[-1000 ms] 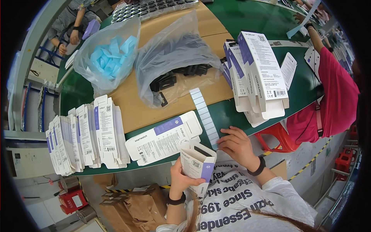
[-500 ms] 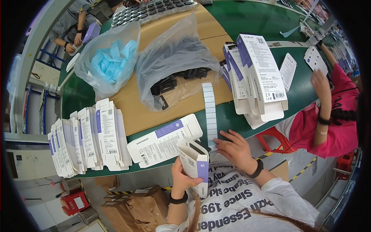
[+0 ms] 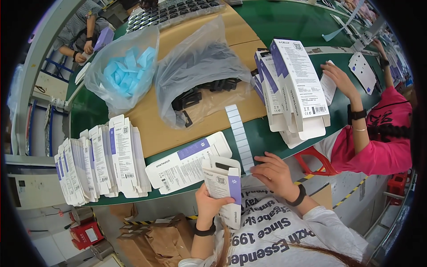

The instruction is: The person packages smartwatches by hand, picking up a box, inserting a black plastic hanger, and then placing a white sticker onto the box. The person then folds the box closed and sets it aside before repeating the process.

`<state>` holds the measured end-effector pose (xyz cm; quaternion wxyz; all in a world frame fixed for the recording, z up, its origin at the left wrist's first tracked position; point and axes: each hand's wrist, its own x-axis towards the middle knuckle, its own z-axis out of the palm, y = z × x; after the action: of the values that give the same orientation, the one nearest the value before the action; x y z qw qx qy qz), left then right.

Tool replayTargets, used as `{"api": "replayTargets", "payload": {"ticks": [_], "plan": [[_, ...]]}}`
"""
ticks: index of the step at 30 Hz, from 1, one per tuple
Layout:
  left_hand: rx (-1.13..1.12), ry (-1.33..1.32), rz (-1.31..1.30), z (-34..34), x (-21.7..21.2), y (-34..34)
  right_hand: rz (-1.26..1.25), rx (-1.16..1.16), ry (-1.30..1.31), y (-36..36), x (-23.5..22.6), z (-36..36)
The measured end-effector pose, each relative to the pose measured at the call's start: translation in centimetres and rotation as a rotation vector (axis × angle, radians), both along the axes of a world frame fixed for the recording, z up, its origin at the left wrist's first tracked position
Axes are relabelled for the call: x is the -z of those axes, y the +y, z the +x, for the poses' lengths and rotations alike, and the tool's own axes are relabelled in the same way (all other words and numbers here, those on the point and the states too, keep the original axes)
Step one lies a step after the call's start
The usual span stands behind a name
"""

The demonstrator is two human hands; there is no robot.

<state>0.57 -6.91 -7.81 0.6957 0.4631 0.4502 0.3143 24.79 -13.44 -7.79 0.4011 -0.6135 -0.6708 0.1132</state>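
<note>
My left hand [image 3: 208, 205] is closed around a white and purple smartwatch box [image 3: 218, 182], held upright at the table's front edge. A black hanger piece [image 3: 222, 166] shows at its upper end. My right hand [image 3: 276, 176] has its thumb and fingertips at the near end of a strip of pale blue-white stickers [image 3: 239, 135], seemingly pinching it; the exact contact is hard to see. The strip lies across the green table and brown cardboard. Just behind the held box, another flat white and purple box [image 3: 189, 162] lies on the table.
Boxes stand in a row [image 3: 102, 160] at left, and more are stacked [image 3: 297, 84] at right. Behind are a bag of black hangers [image 3: 200, 66] and a bag of blue scraps [image 3: 124, 66]. A co-worker in pink [image 3: 378, 142] reaches in at right; another person [image 3: 84, 35] works far left.
The sticker strip has slid nearer and now slants, with my right hand at its end. My left hand has tilted the box slightly. The pink-sleeved co-worker's hand has moved to a white card by the stack.
</note>
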Motion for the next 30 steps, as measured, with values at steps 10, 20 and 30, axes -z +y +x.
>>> {"api": "replayTargets", "payload": {"ticks": [10,20,30], "plan": [[0.214,-0.237,-0.252,1.9,-0.3,0.9,-0.004,-0.105,0.01,0.5,-2.4,0.4],[0.316,-0.281,-0.304,4.1,-1.4,1.6,0.012,-0.207,0.17,0.5,-2.2,0.7],[0.199,-0.359,-0.294,4.1,-0.1,0.9,0.008,-0.122,0.003,1.4,-1.9,1.0]]}}
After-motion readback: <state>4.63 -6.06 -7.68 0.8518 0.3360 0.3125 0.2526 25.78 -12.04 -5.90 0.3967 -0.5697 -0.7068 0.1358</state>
